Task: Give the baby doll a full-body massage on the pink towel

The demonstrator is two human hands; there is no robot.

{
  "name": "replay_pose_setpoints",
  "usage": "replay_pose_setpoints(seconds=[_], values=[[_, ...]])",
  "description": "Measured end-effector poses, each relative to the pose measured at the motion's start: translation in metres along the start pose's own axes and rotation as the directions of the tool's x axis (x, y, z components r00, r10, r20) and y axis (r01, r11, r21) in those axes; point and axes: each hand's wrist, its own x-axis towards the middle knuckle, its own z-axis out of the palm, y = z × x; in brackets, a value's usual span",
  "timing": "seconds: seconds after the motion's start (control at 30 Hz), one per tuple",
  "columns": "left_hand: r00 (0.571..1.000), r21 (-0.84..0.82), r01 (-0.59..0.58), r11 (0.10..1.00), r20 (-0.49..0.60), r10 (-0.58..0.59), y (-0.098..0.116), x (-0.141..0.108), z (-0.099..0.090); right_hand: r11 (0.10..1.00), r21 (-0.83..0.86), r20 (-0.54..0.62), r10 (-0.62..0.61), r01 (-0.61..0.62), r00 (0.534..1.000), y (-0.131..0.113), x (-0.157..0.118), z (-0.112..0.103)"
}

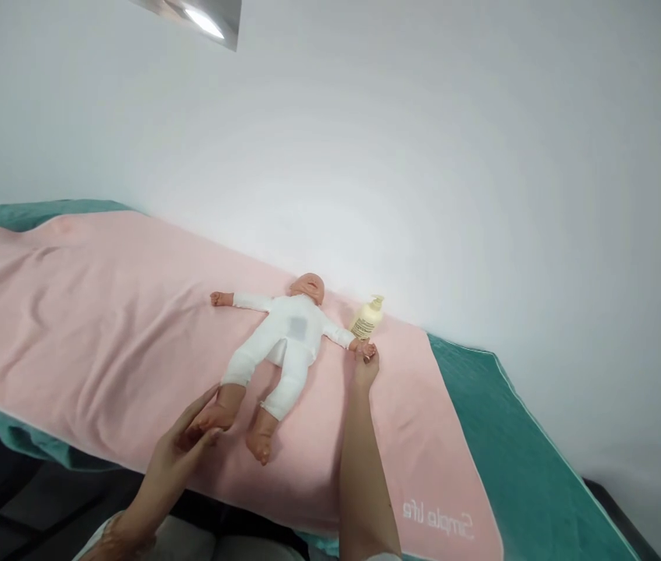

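Doll (296, 331) on pink towel (412, 421), its long axis running from feet near left to head far right; my left hand (179, 446) clasps the left-lying foot, my right hand (368, 369), well apart, the right-lying hand.

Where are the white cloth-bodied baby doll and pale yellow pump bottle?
White cloth-bodied baby doll (292, 343): head view, on its torso.
Pale yellow pump bottle (367, 318): head view, on its body.
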Motion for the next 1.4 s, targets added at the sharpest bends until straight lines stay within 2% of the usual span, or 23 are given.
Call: replay_pose_setpoints(seconds=[0.1,0.2,0.3,0.37,0.47,0.53,0.67,0.73,0.8,0.9,0.97,1.03,1.07,1.13,1.2,1.23,1.3,1.4], values=[[0.996,-0.12,0.061,0.991,0.067,-0.053,0.004,0.0,-0.002,0.999,0.0,-0.043,0.035,-0.035,0.998,-0.007,-0.003,0.003],[0.997,-0.191,0.048,0.98,0.07,-0.036,0.005,0.004,-0.003,1.0,-0.003,-0.045,0.03,-0.03,0.999,-0.023,-0.007,0.009],[0.987,-0.232,0.048,0.972,0.161,-0.01,0.011,0.016,-0.004,1.0,-0.012,-0.048,-0.004,0.004,0.999,-0.041,-0.014,0.019],[0.977,-0.241,0.025,0.97,0.21,0.027,0.018,0.028,-0.005,0.999,-0.014,-0.036,-0.047,0.047,0.998,-0.051,-0.021,0.03],[0.977,-0.246,-0.016,0.969,0.203,0.068,0.031,0.052,-0.002,0.981,-0.049,0.053,-0.184,0.187,0.981,-0.06,-0.034,0.049],[0.973,-0.247,-0.02,0.969,0.217,0.076,0.039,0.07,0.004,0.938,-0.095,0.18,-0.312,0.332,0.933,-0.062,-0.042,0.06],[0.954,-0.268,-0.016,0.963,0.283,0.094,0.058,0.111,0.022,0.791,-0.118,0.474,-0.486,0.6,0.735,-0.062,-0.05,0.072],[0.946,-0.29,-0.013,0.957,0.305,0.105,0.065,0.131,0.031,0.744,-0.117,0.55,-0.503,0.658,0.667,-0.062,-0.05,0.073],[0.937,-0.313,-0.004,0.95,0.331,0.113,0.069,0.148,0.039,0.733,-0.122,0.596,-0.485,0.669,0.64,-0.063,-0.05,0.072],[0.925,-0.335,0.009,0.942,0.361,0.119,0.066,0.164,0.046,0.752,-0.119,0.641,-0.44,0.648,0.629,-0.063,-0.049,0.072],[0.924,-0.344,0.016,0.939,0.365,0.118,0.063,0.167,0.048,0.772,-0.107,0.65,-0.422,0.627,0.632,-0.061,-0.049,0.073],[0.925,-0.347,0.02,0.937,0.363,0.115,0.061,0.166,0.047,0.81,-0.084,0.633,-0.407,0.581,0.659,-0.059,-0.048,0.073],[0.925,-0.347,0.02,0.938,0.362,0.114,0.06,0.163,0.046,0.843,-0.068,0.603,-0.392,0.534,0.695,-0.057,-0.047,0.072],[0.926,-0.338,0.019,0.941,0.36,0.111,0.06,0.155,0.042,0.925,-0.022,0.489,-0.32,0.379,0.811,-0.055,-0.041,0.069],[0.927,-0.323,0.021,0.946,0.361,0.103,0.06,0.143,0.035,0.982,0.077,0.335,-0.186,0.17,0.924,-0.052,-0.031,0.061],[0.925,-0.316,0.023,0.949,0.366,0.099,0.059,0.137,0.03,0.987,0.145,0.258,-0.109,0.073,0.96,-0.051,-0.026,0.057],[0.916,-0.307,0.026,0.951,0.389,0.1,0.054,0.121,0.018,0.955,0.29,0.123,0.029,-0.064,0.992,-0.046,-0.016,0.046],[0.899,-0.296,0.013,0.955,0.421,0.118,0.039,0.096,-0.005,0.865,0.454,-0.019,0.25,-0.215,0.968,-0.033,-0.006,0.03]])
